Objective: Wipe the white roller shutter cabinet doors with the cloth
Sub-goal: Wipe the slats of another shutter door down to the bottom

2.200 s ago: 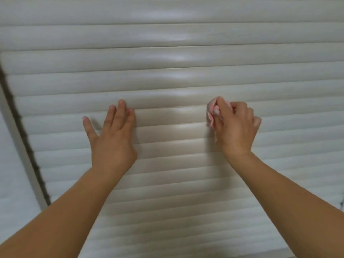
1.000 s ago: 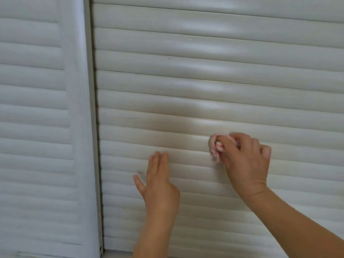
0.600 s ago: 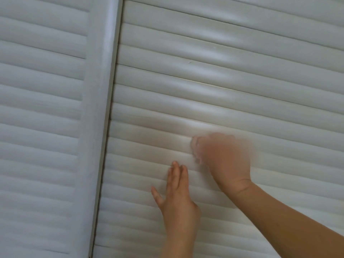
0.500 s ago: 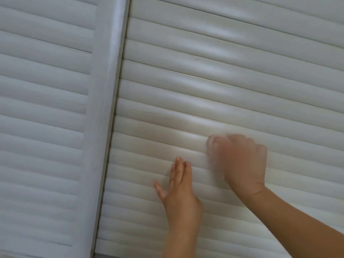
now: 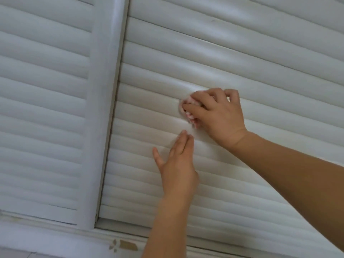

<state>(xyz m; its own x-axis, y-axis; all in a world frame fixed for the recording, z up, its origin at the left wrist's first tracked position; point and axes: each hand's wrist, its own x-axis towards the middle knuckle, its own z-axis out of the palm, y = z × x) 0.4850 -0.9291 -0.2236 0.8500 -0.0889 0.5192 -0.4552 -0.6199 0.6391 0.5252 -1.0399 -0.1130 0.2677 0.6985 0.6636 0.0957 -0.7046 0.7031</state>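
Observation:
The white roller shutter door (image 5: 242,62) fills the right and centre of the view, its slats running slightly downhill to the right. My right hand (image 5: 217,116) grips a bunched pink and white cloth (image 5: 188,110) and presses it against a slat near the middle of the door. Only the cloth's left edge shows past my fingers. My left hand (image 5: 178,164) lies flat on the slats just below, fingers straight and together, thumb out to the left.
A second slatted door (image 5: 42,90) is on the left, divided from the first by a white vertical frame post (image 5: 104,90). A white bottom frame rail (image 5: 55,237) runs under both doors, with a chipped patch of paint (image 5: 124,245) near the centre.
The view has swung right and down, bringing the left door, post and bottom rail into sight. My right hand has rubbed the cloth left and right over the slats; my left hand stays flat below it.

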